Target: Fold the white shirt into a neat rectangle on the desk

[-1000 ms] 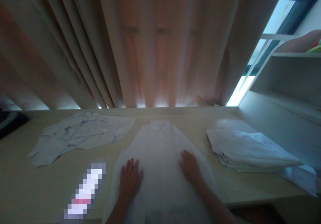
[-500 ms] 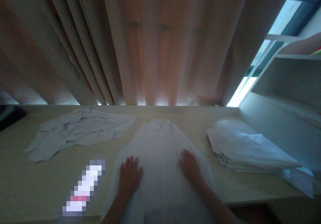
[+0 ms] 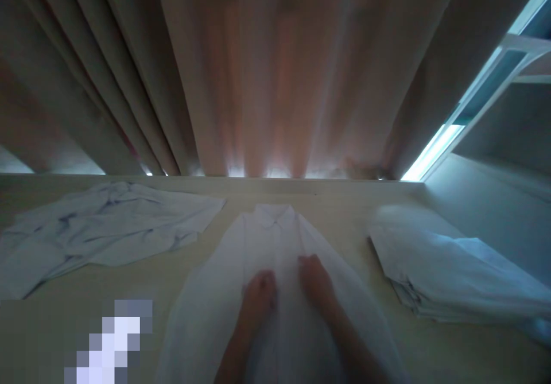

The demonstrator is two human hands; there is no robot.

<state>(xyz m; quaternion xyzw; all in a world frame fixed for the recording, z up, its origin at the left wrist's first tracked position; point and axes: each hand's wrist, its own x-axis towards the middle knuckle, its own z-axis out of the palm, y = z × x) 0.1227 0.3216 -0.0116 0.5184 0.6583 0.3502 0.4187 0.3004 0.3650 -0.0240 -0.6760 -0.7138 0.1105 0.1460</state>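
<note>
A white collared shirt point(image 3: 275, 235) lies front up on the pale tabletop, its collar toward the far edge. My left hand point(image 3: 259, 295) is closed on the shirt's front, just left of the button strip. To the right of that strip, my right hand point(image 3: 316, 280) is also closed on the cloth, a little farther up. Faint creases run from the shoulders down toward both hands. Motion blur softens the fingers, and the pinched cloth itself is hidden beneath them.
A crumpled white garment point(image 3: 116, 223) lies at the left. On the right rests a stack of folded white cloth point(image 3: 456, 269), beside a pale side panel point(image 3: 495, 200). Brown curtains point(image 3: 275, 85) hang behind the table. A pixelated patch covers something at the lower left.
Both hands lay flat with fingers spread on the shirt; now their fingers are curled. My left hand has moved right, toward the button strip. The view has shifted closer to the table.
</note>
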